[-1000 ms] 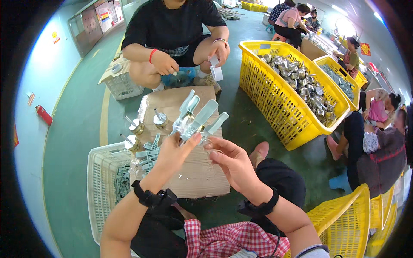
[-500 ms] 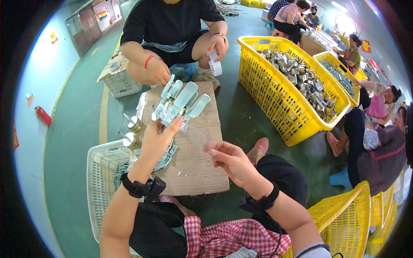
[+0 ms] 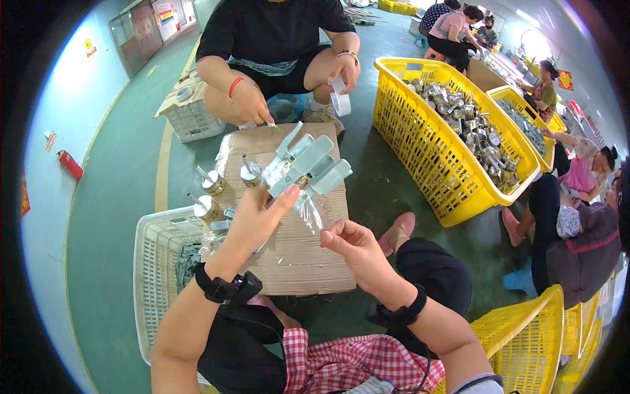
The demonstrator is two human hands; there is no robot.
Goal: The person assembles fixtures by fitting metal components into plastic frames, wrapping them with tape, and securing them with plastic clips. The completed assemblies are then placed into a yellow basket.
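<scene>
The left hand [image 3: 262,211] grips pale levers [image 3: 311,157]; the right hand [image 3: 357,248] pinches clear film [image 3: 310,214]. Hard pulling might tear it.

Forearms [image 3: 190,315] angled inward, left hand [image 3: 260,213] curled in a grip, right hand [image 3: 357,247] apparently pinching

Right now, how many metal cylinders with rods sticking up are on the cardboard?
3: a nearer cylinder and a farther cylinder near the left edge of the cardboard, and a third cylinder right of them. The left hand may hide others.
</scene>
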